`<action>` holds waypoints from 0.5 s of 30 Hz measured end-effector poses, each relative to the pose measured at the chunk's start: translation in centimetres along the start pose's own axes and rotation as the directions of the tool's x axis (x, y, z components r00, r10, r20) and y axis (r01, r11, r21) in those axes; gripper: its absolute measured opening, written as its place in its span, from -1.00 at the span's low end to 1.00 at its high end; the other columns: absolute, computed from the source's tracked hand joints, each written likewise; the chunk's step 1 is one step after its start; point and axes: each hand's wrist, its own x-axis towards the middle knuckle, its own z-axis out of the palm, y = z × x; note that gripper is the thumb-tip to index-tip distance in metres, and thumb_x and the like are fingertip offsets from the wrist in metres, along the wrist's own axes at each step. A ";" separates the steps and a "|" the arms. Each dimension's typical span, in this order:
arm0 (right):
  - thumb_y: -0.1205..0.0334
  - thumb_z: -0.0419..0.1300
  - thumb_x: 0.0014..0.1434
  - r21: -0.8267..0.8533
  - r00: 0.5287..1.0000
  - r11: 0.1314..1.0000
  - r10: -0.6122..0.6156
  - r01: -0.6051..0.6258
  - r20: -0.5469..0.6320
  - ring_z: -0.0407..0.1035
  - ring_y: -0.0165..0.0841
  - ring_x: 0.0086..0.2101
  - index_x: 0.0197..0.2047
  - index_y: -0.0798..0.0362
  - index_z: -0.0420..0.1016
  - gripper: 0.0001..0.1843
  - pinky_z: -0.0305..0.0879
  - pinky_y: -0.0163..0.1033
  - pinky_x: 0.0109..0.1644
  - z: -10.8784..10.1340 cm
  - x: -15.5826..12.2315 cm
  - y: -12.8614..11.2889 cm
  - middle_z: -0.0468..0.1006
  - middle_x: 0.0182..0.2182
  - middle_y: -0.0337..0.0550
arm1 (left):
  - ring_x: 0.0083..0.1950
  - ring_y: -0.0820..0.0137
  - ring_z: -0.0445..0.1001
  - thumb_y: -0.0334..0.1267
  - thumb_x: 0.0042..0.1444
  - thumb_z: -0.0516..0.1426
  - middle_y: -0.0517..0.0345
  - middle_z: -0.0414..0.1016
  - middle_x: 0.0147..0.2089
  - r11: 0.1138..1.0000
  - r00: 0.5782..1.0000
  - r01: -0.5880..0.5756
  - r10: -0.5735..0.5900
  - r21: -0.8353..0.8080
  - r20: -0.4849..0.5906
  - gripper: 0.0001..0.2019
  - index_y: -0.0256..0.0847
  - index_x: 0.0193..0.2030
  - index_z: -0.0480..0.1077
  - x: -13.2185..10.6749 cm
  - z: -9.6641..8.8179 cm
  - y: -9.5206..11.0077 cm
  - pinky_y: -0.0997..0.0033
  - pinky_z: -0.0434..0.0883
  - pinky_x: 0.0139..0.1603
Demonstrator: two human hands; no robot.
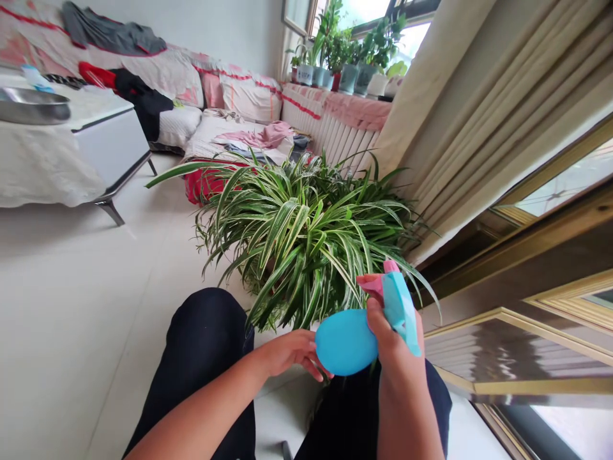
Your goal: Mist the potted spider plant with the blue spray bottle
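Note:
My right hand [395,332] is wrapped round the neck of a blue spray bottle [347,342] with a pink nozzle and trigger. The bottle is tipped on its side, its rounded base to the left. By that base is my left hand [297,354], fingers apart and partly hidden by the bottle; whether they touch it I cannot tell. Just beyond both hands spreads a bushy spider plant [306,236] with long green-and-white striped leaves. Its pot is mostly hidden under the leaves.
A low white table [115,147] with a metal basin [33,105] stands at the left. Behind are a covered sofa [182,83] and potted plants [349,73] by the window. Beige curtains [479,115] and a glossy brown panelled surface [502,345] border the right.

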 end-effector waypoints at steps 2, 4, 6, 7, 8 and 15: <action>0.21 0.13 0.11 -0.064 0.999 0.998 -0.030 0.028 -0.026 0.52 -0.19 -0.17 -0.19 -0.04 0.58 -0.76 0.38 -0.16 -0.15 0.2 0.0 0.5 0.62 -0.10 -0.14 | -0.29 0.22 0.60 -0.07 -0.08 0.23 -0.08 0.62 -0.35 1.000 0.999 0.025 -0.024 0.001 -0.022 -0.64 -0.34 -0.24 0.56 0.2 0.0 -0.2 0.28 0.48 -0.26; 0.21 0.12 0.09 -0.086 0.998 0.996 -0.028 0.023 -0.059 0.49 -0.15 -0.10 -0.27 -0.05 0.58 -0.79 0.36 -0.14 -0.11 0.2 -0.1 1.0 0.62 -0.15 -0.14 | -0.29 0.24 0.60 -0.06 -0.11 0.26 -0.06 0.62 -0.37 0.998 0.997 0.058 -0.058 -0.001 -0.053 -0.64 -0.33 -0.27 0.55 0.3 0.0 -0.3 0.30 0.47 -0.25; 0.19 0.12 0.09 -0.072 0.997 0.997 -0.004 -0.001 -0.071 0.48 -0.13 -0.06 -0.34 -0.05 0.57 -0.81 0.35 -0.11 -0.07 0.1 -0.2 1.3 0.63 -0.20 -0.15 | -0.28 0.25 0.60 -0.05 -0.13 0.27 -0.05 0.62 -0.36 0.996 0.993 0.089 -0.089 -0.002 -0.074 -0.64 -0.32 -0.28 0.55 0.5 0.0 -0.5 0.31 0.46 -0.22; 0.19 0.12 0.08 -0.057 0.997 0.998 0.017 -0.022 -0.078 0.48 -0.12 -0.06 -0.37 -0.05 0.56 -0.82 0.35 -0.10 -0.06 0.0 -0.2 1.4 0.63 -0.22 -0.15 | -0.27 0.25 0.59 -0.05 -0.13 0.27 -0.04 0.62 -0.35 0.995 0.992 0.098 -0.098 -0.001 -0.082 -0.64 -0.32 -0.28 0.54 0.6 -0.1 -0.5 0.31 0.45 -0.21; 0.19 0.13 0.08 -0.040 0.996 0.998 0.039 -0.042 -0.083 0.48 -0.12 -0.05 -0.38 -0.05 0.56 -0.83 0.35 -0.09 -0.05 0.0 -0.2 1.4 0.63 -0.23 -0.15 | -0.27 0.25 0.59 -0.05 -0.13 0.27 -0.04 0.62 -0.35 0.994 0.991 0.105 -0.105 0.001 -0.086 -0.64 -0.32 -0.28 0.54 0.7 -0.2 -0.7 0.31 0.45 -0.20; 0.19 0.12 0.14 -0.017 0.998 0.998 0.065 -0.066 -0.025 0.24 -0.09 0.23 -0.05 -0.05 0.55 -0.69 0.33 -0.05 0.09 -0.1 -0.2 2.6 0.54 0.07 -0.10 | -0.29 0.24 0.57 0.07 -0.07 0.24 -0.11 0.62 -0.33 0.995 0.991 0.100 -0.102 -0.029 -0.084 -0.51 -0.37 -0.20 0.53 1.6 -0.6 -1.7 0.30 0.43 -0.24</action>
